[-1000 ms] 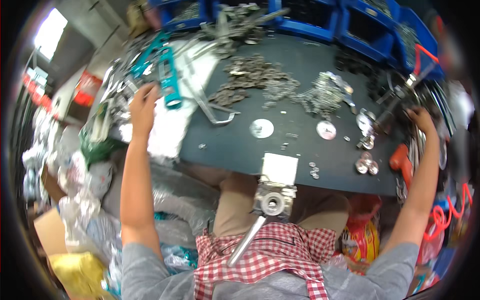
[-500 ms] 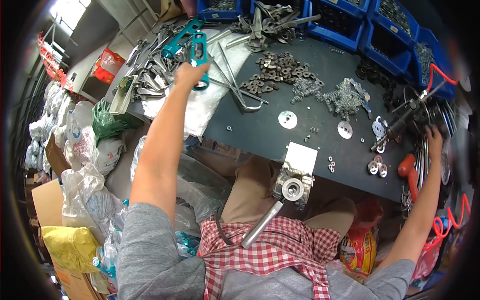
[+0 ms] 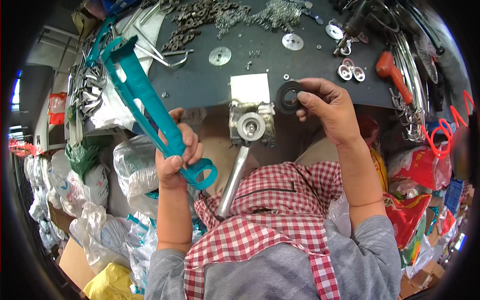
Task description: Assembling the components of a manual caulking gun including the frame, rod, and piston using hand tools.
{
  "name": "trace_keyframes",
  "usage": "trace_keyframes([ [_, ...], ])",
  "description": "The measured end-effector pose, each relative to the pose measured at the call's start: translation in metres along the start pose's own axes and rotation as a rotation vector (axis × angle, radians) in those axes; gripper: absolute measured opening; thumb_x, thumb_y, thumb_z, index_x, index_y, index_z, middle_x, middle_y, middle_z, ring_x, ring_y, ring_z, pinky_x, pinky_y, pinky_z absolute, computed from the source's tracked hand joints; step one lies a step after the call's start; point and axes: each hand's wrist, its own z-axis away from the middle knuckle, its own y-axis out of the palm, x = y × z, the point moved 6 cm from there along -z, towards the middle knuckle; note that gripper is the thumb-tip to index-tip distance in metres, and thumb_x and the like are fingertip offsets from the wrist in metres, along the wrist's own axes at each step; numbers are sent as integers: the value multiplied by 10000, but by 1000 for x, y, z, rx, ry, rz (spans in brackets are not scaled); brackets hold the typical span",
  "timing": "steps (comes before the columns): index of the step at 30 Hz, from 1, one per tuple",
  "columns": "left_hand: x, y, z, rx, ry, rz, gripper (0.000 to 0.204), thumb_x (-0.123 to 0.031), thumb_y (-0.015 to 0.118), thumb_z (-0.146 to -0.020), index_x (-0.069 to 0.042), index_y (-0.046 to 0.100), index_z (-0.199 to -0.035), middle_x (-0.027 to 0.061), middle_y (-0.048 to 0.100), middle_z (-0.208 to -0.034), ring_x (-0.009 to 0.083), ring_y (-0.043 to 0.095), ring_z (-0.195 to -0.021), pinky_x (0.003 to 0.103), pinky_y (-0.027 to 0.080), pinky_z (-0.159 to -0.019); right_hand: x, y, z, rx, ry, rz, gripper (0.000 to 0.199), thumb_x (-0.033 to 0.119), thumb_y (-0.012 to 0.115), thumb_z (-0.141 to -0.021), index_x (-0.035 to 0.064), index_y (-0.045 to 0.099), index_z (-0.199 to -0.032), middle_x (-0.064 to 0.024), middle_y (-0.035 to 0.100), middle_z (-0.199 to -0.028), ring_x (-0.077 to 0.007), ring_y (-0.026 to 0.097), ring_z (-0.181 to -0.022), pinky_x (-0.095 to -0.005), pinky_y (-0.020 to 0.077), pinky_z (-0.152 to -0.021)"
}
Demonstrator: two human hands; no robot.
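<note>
My left hand [image 3: 179,152] is wrapped round the lower end of a long teal frame part [image 3: 145,97], which has a hollow ring at its near end. The part tilts up and away to the left, above the table edge. In my right hand [image 3: 332,110], thumb and fingers pinch a black ring [image 3: 288,97] near the table's front edge. Between the two hands stands a metal fixture [image 3: 251,126] with a round socket and a flat pale plate [image 3: 249,87] behind it. A steel lever handle [image 3: 233,182] slopes from the fixture toward my lap.
Perforated discs [image 3: 220,56], small nuts and heaped springs [image 3: 275,17] lie on the dark table [image 3: 200,85]. At right are an orange-handled tool [image 3: 394,75], a black power driver [image 3: 356,20] and metal rods [image 3: 407,80]. Plastic bags [image 3: 135,165] fill the left side.
My left hand has lifted the teal part from the pile at back left and brought it near. My right hand has come from the far right to the middle, now holding the black ring.
</note>
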Motion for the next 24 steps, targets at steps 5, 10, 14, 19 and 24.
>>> trace_keyframes([
  [5,-18,23,-6,-43,103,-147,928,-241,700,-596,-9,177,-1327,113,502,-973,189,533,-809,347,464,-741,10,43,34,11,-856,735,268,-45,632,-674,76,653,-912,-106,618,-876,-234,628,-749,-266,523,-669],
  [10,-21,35,-18,1,190,-369,920,-216,682,-601,4,162,-1327,167,525,-1012,258,594,-907,407,477,-868,-20,61,35,155,-924,987,335,-8,654,-629,62,612,-954,-106,597,-971,-268,598,-889,-370,499,-799],
  [14,-20,53,-32,129,303,-450,893,-184,679,-632,13,153,-1327,182,529,-1029,240,590,-900,365,489,-824,-15,53,30,-28,-733,800,454,145,725,-587,56,578,-1007,-135,543,-1095,-323,519,-1025,-403,425,-882],
  [19,6,83,-52,225,320,-491,859,-138,676,-664,3,156,-1333,171,513,-1044,232,562,-922,362,464,-834,-41,58,12,67,-744,878,637,253,772,-547,55,535,-1104,-143,489,-1187,-346,454,-1109,-432,360,-946],
  [24,22,78,-54,381,343,-541,775,-36,649,-651,-3,228,-1301,147,495,-1058,203,533,-933,324,467,-818,-44,55,16,75,-689,762,713,305,796,-528,57,514,-1133,-157,451,-1234,-356,412,-1162,-435,341,-972],
])
